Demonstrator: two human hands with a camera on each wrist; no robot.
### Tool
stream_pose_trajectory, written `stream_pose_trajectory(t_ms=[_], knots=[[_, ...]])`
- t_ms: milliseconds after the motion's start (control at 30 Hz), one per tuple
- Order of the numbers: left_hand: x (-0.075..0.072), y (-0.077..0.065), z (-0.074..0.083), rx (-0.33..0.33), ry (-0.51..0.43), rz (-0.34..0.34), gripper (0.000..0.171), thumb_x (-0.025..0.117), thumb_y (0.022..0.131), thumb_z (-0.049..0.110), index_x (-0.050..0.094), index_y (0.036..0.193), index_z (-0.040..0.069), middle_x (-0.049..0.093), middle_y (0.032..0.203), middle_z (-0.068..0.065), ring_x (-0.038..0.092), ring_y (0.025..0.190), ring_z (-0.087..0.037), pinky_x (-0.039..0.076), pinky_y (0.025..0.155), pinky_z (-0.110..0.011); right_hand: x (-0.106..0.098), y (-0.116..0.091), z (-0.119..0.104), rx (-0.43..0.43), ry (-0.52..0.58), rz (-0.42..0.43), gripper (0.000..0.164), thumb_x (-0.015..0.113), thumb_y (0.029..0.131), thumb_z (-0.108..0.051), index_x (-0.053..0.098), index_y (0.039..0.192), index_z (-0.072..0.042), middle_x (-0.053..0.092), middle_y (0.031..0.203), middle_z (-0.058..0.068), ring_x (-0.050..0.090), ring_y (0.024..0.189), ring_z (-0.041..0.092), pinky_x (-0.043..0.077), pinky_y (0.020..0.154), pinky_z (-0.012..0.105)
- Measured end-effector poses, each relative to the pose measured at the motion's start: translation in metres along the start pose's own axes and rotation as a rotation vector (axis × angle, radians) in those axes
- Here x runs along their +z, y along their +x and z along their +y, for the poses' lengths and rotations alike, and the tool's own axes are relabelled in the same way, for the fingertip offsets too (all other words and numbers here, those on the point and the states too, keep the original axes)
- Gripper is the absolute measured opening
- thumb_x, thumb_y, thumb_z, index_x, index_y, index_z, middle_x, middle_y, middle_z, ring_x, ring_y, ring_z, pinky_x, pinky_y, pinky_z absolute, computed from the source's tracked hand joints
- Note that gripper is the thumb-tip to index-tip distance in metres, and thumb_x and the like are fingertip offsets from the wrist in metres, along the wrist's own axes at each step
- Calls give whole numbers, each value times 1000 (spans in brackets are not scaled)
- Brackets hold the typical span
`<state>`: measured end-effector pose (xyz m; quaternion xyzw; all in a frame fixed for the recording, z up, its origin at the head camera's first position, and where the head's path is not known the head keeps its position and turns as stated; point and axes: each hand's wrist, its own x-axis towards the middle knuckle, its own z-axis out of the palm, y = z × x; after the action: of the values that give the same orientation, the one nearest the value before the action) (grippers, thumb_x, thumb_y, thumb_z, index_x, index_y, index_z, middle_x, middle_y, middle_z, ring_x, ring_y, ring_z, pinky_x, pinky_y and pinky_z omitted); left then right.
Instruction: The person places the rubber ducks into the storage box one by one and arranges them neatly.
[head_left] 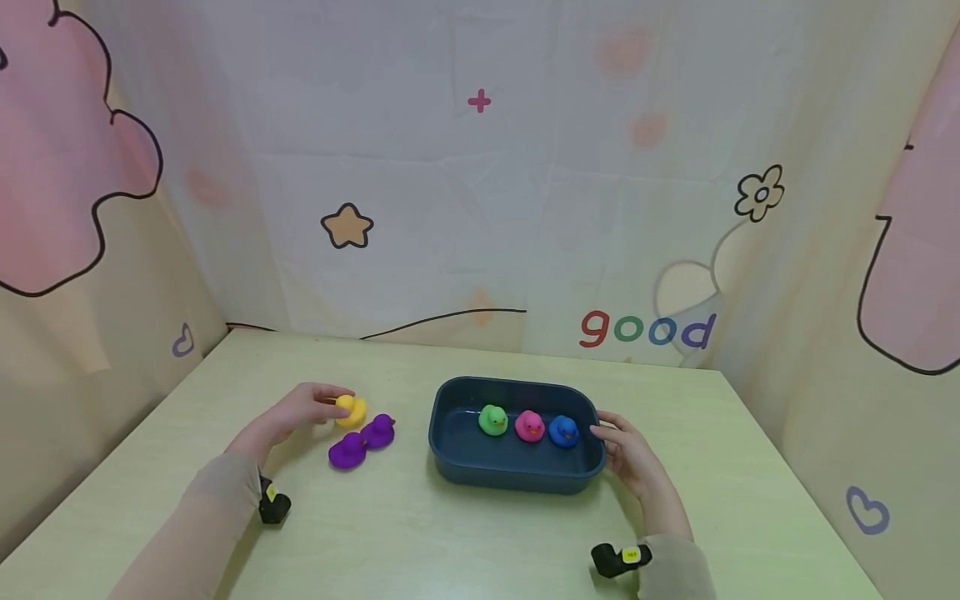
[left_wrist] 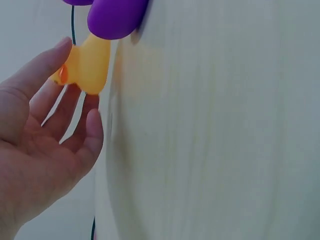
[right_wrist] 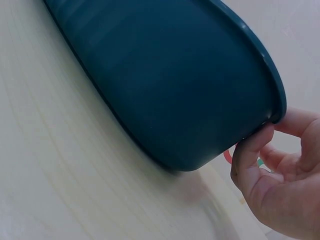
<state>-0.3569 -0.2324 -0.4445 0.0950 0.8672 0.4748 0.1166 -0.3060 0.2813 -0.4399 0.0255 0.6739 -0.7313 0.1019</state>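
My left hand [head_left: 307, 406] has its thumb and fingers around a yellow rubber duck [head_left: 350, 411] on the left part of the table; in the left wrist view the thumb is on one side of the duck [left_wrist: 90, 65] and the fingertips on the other. Two purple rubber ducks [head_left: 347, 451] sit right beside it, nearer the front. In the middle stands a dark blue rectangular basin [head_left: 510, 477] holding a green duck [head_left: 492, 421], a pink duck [head_left: 529, 427] and a blue duck [head_left: 564, 432] in a row. My right hand [head_left: 630, 454] grips the basin's right end at the rim.
The pale wooden table [head_left: 337, 533] ends at the back against a printed curtain [head_left: 465, 233], with more curtain along both sides. Each wrist carries a small black camera, one on the left [head_left: 273, 504] and one on the right [head_left: 617, 560].
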Motion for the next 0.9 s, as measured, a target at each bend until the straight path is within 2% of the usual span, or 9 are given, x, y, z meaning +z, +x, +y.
stream_pose_trajectory(t_ms=[100,267,433,633,900], knots=[[2,0,3,-42,-9,67,56,71,90,28,55,135,-1,57,133,-24,56,115,-32,50,86,-36,0,0,0,0,4,0,52,50,100,-12,28,145,1,65,86,-14,61,72,0,51,71,17],[8,1,7,-74,-34,166,56,72,89,28,55,134,-3,59,130,-24,57,113,-31,50,81,-33,0,0,0,8,3,-1,53,50,100,-13,27,146,0,64,85,-14,61,71,0,51,70,17],[13,1,11,-119,-70,251,55,73,88,24,55,131,-6,60,126,-24,56,110,-30,48,84,-32,0,0,0,10,14,-6,53,50,100,-13,27,146,0,64,86,-14,61,71,0,51,71,17],[16,-1,16,-223,-79,242,57,75,86,25,53,128,-7,57,121,-21,53,105,-30,48,88,-39,0,0,0,12,13,-5,52,50,100,-13,28,145,-1,65,85,-14,62,71,0,52,71,18],[19,-1,17,-227,-60,218,61,77,84,23,50,128,-9,55,112,-17,49,97,-25,43,78,-30,1,0,0,7,21,-9,52,50,100,-12,27,145,-1,65,85,-15,62,72,-1,52,72,17]])
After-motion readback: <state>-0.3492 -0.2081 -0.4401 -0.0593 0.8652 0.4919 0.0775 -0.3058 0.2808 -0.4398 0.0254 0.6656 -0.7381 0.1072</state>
